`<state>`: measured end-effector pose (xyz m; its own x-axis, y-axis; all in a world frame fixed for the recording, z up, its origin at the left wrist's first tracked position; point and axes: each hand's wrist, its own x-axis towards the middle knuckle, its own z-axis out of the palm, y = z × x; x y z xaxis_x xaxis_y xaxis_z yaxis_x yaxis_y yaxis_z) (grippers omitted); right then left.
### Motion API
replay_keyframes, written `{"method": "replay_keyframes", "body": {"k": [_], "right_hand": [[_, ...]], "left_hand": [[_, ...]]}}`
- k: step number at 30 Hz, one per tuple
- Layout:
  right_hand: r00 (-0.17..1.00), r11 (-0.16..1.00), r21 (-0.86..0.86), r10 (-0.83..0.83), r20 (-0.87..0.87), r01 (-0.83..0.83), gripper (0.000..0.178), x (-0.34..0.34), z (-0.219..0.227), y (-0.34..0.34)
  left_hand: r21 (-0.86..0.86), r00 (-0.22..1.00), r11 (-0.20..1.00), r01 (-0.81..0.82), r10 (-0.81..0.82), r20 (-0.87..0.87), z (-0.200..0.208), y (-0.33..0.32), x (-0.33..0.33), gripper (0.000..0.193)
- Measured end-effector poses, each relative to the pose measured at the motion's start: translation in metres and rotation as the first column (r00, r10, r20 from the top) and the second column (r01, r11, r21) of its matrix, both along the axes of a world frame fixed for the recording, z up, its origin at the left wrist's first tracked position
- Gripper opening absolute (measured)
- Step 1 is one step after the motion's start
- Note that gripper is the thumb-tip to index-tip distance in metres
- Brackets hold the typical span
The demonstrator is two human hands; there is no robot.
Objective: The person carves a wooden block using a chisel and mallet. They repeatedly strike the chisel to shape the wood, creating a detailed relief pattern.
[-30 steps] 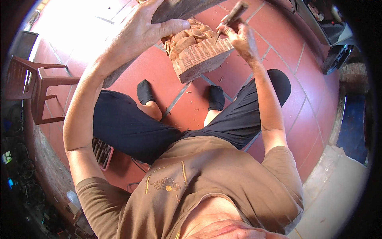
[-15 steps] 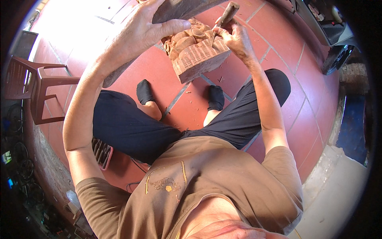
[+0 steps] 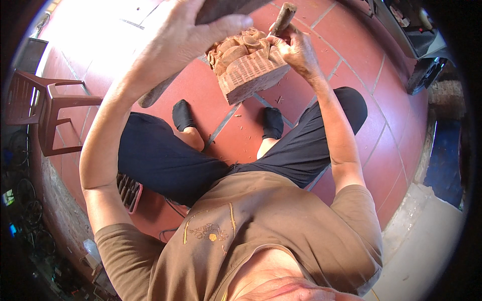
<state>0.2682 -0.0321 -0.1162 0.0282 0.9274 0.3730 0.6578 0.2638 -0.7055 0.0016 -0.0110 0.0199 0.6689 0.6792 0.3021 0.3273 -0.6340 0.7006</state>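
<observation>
My left hand (image 3: 183,42) is wrapped round a dark wooden mallet (image 3: 228,11), its thumb stretched along the side; the hand is slightly blurred. The mallet's narrow end (image 3: 156,94) sticks out below my wrist. In my right hand (image 3: 301,52) is a chisel (image 3: 284,19) with a worn wooden handle, tilted up and to the right. Its lower part meets the right side of a carved wood block (image 3: 251,75). Rounded relief covers the block's top, while rows of grooves mark its near edge. The mallet is above the block, and my left thumb hides part of the carving's far side.
Wood chips (image 3: 240,116) lie on the red tiled floor (image 3: 221,108) between my feet. A brown plastic chair (image 3: 60,108) stands at the left. A pink-edged tray of tools (image 3: 129,192) sits by my left thigh. A wheeled vehicle (image 3: 424,70) is at the upper right.
My left hand and the mallet have shifted slightly up and to the right. My right hand, the chisel and the block are nearly where they were.
</observation>
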Motion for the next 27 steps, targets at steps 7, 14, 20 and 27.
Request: {"method": "replay_keyframes", "body": {"k": [7, 14, 20, 27], "right_hand": [[0.998, 0.999, -0.035, 0.012, -0.058, -0.014, 0.023, -0.002, 0.0, 0.004], [1.0, 0.998, 0.066, 0.019, -0.008, -0.019, 0.026, 0.001, -0.007, 0.0], [0.998, 1.0, 0.017, -0.002, -0.056, 0.003, 0.023, 0.004, -0.008, 0.009], [0.965, 1.0, -0.031, -0.013, -0.261, 0.005, 0.023, 0.017, -0.011, 0.013]], "left_hand": [[0.196, 0.982, 0.98, 0.017, 0.021, -0.186, -0.017, 0.01, -0.004, 0.062], [0.044, 0.994, 0.993, -0.105, 0.106, -0.018, 0.028, -0.015, 0.015, 0.06], [0.139, 0.986, 0.989, 0.047, -0.024, -0.163, -0.035, 0.021, -0.004, 0.066], [-0.224, 0.986, 0.97, -0.098, 0.065, -0.15, 0.014, -0.004, -0.002, 0.056]]}}
